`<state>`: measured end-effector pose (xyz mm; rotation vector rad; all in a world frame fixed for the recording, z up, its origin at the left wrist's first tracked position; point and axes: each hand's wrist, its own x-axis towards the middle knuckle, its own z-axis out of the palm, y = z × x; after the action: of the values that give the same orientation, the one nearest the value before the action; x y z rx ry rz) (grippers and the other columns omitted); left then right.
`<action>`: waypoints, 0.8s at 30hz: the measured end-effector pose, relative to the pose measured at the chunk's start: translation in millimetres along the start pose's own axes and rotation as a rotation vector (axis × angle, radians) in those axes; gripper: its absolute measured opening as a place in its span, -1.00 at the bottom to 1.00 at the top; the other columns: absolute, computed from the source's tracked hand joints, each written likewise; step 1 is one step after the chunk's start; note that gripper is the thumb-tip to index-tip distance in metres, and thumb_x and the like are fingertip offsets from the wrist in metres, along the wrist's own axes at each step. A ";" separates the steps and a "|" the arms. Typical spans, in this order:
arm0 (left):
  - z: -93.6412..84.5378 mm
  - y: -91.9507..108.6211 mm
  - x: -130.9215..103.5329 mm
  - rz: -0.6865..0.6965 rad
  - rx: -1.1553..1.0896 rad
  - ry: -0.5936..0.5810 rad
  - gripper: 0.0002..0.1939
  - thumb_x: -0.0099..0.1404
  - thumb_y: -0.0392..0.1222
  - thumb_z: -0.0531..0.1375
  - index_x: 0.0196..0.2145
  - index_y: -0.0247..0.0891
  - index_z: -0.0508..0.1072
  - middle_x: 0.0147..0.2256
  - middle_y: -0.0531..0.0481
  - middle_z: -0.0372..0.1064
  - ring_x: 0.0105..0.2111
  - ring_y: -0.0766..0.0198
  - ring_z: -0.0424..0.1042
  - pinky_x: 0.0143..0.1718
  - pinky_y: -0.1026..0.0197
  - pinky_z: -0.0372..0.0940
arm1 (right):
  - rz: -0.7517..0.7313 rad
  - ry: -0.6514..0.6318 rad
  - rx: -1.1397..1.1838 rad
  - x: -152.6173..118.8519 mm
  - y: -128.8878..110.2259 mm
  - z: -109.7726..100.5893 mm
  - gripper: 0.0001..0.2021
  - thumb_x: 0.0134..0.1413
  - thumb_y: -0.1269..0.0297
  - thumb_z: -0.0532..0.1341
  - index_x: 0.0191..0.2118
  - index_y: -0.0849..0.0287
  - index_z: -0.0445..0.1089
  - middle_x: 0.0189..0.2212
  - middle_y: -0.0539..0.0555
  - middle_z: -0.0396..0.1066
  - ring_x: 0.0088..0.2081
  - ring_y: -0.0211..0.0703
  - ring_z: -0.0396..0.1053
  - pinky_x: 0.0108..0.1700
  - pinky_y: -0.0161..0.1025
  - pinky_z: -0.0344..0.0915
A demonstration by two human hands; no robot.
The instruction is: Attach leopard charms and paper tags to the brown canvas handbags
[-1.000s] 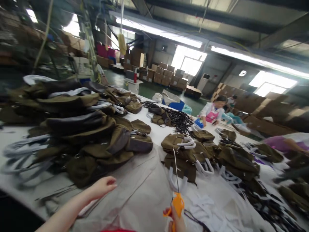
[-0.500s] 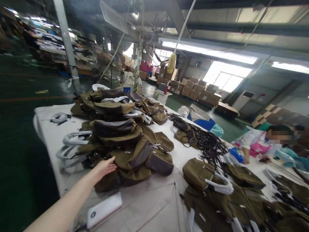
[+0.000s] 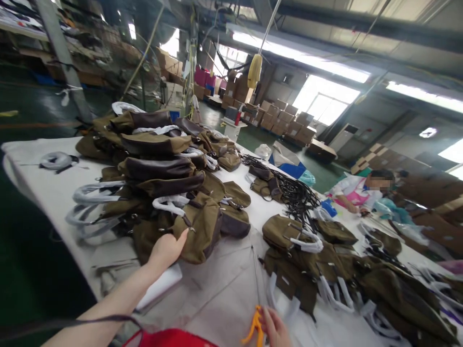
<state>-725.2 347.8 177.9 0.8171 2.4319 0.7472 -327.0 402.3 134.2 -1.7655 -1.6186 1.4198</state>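
My left hand [image 3: 168, 250] grips the near edge of an olive canvas bag [image 3: 198, 231], thumb on top and the other fingers hidden. The bag has dark trim, metal fittings and a white-wrapped handle [image 3: 170, 206]. At the bottom edge, my right hand [image 3: 277, 327] has its fingers closed at the orange handle of a tool [image 3: 257, 324]. Its long thin metal shaft points away from me over the table; its exact kind is unclear. Beneath my left forearm lies a white phone-like device [image 3: 161, 286], partly covered.
Similar bags [image 3: 155, 168] are heaped behind my left hand, and more bags [image 3: 289, 270] lie at the right. A tangle of black straps [image 3: 298, 197] spreads over the white table [image 3: 29, 154]. A co-worker [image 3: 361, 190] sits at the far right side.
My left hand has gone from reaching with extended fingers to gripping the bag, whose white-wrapped handle now shows. My right hand has come into view at the orange handle. The view has shifted.
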 end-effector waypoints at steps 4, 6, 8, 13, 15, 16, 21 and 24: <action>0.9 -3.0 -63.0 0.317 0.294 -0.153 -0.50 0.28 0.14 0.04 -0.37 -0.31 0.59 -0.40 -0.34 0.54 -0.20 -0.19 0.51 -0.12 -0.02 0.32 | -0.092 -0.074 0.256 -22.8 -36.5 43.6 -0.36 -0.13 -0.33 0.23 -0.23 0.23 0.52 -0.24 0.25 0.55 -0.20 0.07 0.52 -0.14 -0.10 0.45; 5.3 0.4 -85.3 0.481 0.423 -0.218 -0.54 0.33 0.05 0.01 -0.28 -0.32 0.59 -0.28 -0.35 0.55 -0.20 -0.14 0.51 -0.13 -0.01 0.31 | -0.179 -0.171 0.273 -32.8 -61.7 50.4 -0.40 -0.05 -0.27 0.24 -0.23 0.27 0.51 -0.26 0.24 0.54 -0.25 -0.02 0.51 -0.17 -0.15 0.43; 11.9 4.5 -100.7 0.569 0.471 -0.274 -0.68 0.30 -0.09 0.06 -0.25 -0.30 0.56 -0.24 -0.30 0.55 -0.20 -0.08 0.51 -0.15 0.04 0.31 | -0.210 -0.252 0.295 -40.8 -80.0 56.9 -0.44 -0.02 -0.21 0.26 -0.19 0.27 0.50 -0.25 0.21 0.54 -0.26 -0.07 0.50 -0.22 -0.19 0.43; 31.3 12.4 -127.5 0.723 0.559 -0.490 -0.76 0.23 -0.33 0.06 -0.30 -0.35 0.54 -0.26 -0.32 0.54 -0.23 -0.07 0.51 -0.21 0.05 0.31 | -0.072 -0.336 0.338 -54.0 -79.1 74.5 -0.47 0.01 -0.16 0.25 -0.20 0.31 0.47 -0.38 0.11 0.49 -0.40 -0.22 0.46 -0.43 -0.36 0.36; 37.6 15.7 -136.7 0.755 0.585 -0.533 -0.72 0.25 -0.34 0.02 -0.26 -0.37 0.53 -0.23 -0.34 0.54 -0.22 -0.08 0.51 -0.19 0.03 0.33 | 0.008 -0.314 0.377 -56.7 -67.3 76.2 -0.45 0.00 -0.17 0.24 -0.19 0.31 0.45 -0.43 0.07 0.46 -0.45 -0.26 0.44 -0.49 -0.41 0.31; 40.7 17.4 -140.6 0.765 0.587 -0.540 -0.71 0.27 -0.33 0.01 -0.24 -0.38 0.53 -0.21 -0.34 0.53 -0.21 -0.08 0.51 -0.17 0.02 0.33 | 0.046 -0.311 0.407 -57.2 -61.1 75.7 -0.44 0.01 -0.18 0.23 -0.16 0.30 0.44 -0.43 0.06 0.45 -0.47 -0.27 0.43 -0.52 -0.41 0.30; 62.2 14.0 -156.5 0.911 0.427 -0.673 -0.67 0.32 -0.07 0.05 -0.15 -0.29 0.51 -0.12 -0.26 0.52 -0.11 -0.03 0.50 -0.04 0.01 0.36 | 0.137 -0.146 0.467 -47.2 -36.8 62.3 -0.42 0.06 -0.05 0.26 0.17 0.07 0.27 -0.21 0.07 0.48 -0.26 -0.17 0.49 -0.39 -0.33 0.41; 81.7 2.2 -164.5 0.982 0.253 -0.803 -0.60 0.25 0.04 0.12 -0.05 -0.18 0.51 0.01 -0.16 0.49 0.00 0.01 0.47 0.08 0.07 0.34 | 0.215 0.081 0.439 -32.9 -23.3 41.8 -0.47 0.01 0.13 0.32 0.12 0.14 0.33 -0.07 0.10 0.46 -0.04 -0.12 0.43 -0.15 -0.30 0.41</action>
<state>-559.9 269.9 159.7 1.9911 1.3299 0.2788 -368.9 364.7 148.5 -1.7376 -0.9985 1.6238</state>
